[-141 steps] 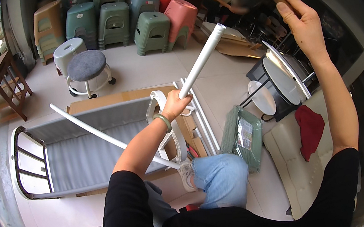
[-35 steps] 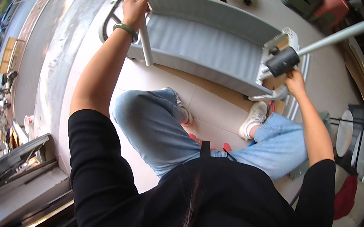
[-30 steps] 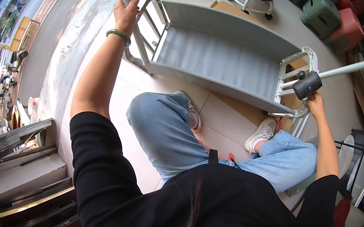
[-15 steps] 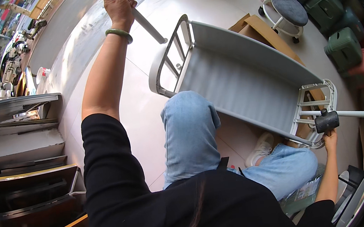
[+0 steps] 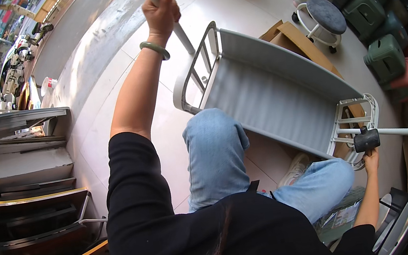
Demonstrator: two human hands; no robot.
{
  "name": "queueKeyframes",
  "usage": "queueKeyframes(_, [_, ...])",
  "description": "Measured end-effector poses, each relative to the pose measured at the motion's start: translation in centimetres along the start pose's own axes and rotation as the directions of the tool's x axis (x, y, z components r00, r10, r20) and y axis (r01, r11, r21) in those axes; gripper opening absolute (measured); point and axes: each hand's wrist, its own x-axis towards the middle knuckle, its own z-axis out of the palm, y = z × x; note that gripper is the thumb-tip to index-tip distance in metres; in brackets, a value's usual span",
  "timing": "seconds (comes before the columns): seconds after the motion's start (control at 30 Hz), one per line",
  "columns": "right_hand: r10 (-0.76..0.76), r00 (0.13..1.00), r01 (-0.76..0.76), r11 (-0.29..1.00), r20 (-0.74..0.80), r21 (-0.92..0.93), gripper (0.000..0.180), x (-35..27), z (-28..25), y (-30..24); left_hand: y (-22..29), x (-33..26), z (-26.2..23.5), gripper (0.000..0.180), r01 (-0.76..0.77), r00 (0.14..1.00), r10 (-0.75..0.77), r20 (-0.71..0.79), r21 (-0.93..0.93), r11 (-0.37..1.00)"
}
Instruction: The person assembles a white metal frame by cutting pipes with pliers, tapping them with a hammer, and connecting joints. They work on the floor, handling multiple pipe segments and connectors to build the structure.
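left hand, raised at the end of the outstretched arm, is clenched around a white pole that slants from the top edge of the view down toward the tiled floor; a green bangle circles the wrist. right hand, low at the right, grips the black head of a rubber mallet, which sits against a second white pole running out to the right; whether the fingers also enclose that pole cannot be told. between the two hands a grey ribbed panel with raised side rails lies flat on the floor, a barred white end frame at its near-left end and another white end frame at its far end, just beside the mallet. knees in blue jeans rest beside the panel; a white shoe shows beneath. behind the panel lie a cardboard piece, a round padded stool and stacked plastic stools. metal shelving stands at the left
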Motion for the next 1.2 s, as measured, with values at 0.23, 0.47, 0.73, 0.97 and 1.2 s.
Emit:
queueKeyframes(0.23, [0.028, 1.000, -0.028, 0.998, 0.010, 0.056, 0.050, -0.6, 0.2, -1.1, -2.7, -4.8, 1.0, 0.031, 0.207, 0.978, -0.206, -0.025, 0.011, 0.978])
queueKeyframes(0.47, [0.028, 1.000, -0.028, 1.000, 0.011, -0.012, 0.044, -0.9, -0.1, -2.3, -1.4, -6.3, 0.6, 0.022, 0.247, 0.968, -0.238, -0.081, 0.144, 0.958])
queueKeyframes(0.73, [-0.016, 1.000, 0.018, 0.994, -0.018, 0.103, 0.041, -0.3, 0.2, -0.1, 6.7, 3.8, 1.5, 0.022, -0.123, 0.990, 0.133, -0.045, 0.167, 0.978])
queueKeyframes(0.97, [-0.043, 0.999, 0.046, 0.969, -0.019, 0.242, 0.045, 0.5, 0.6, 1.8, 6.6, 3.2, 2.1, 0.025, -0.055, 0.997, 0.056, -0.048, 0.015, 0.998])
queueKeyframes(1.2, [-0.003, 0.996, 0.002, 1.000, 0.084, 0.016, 0.051, 0.9, -0.1, 2.5, 5.3, 3.7, 2.0, 0.039, 0.168, 0.965, -0.166, -0.205, -0.007, 0.986])
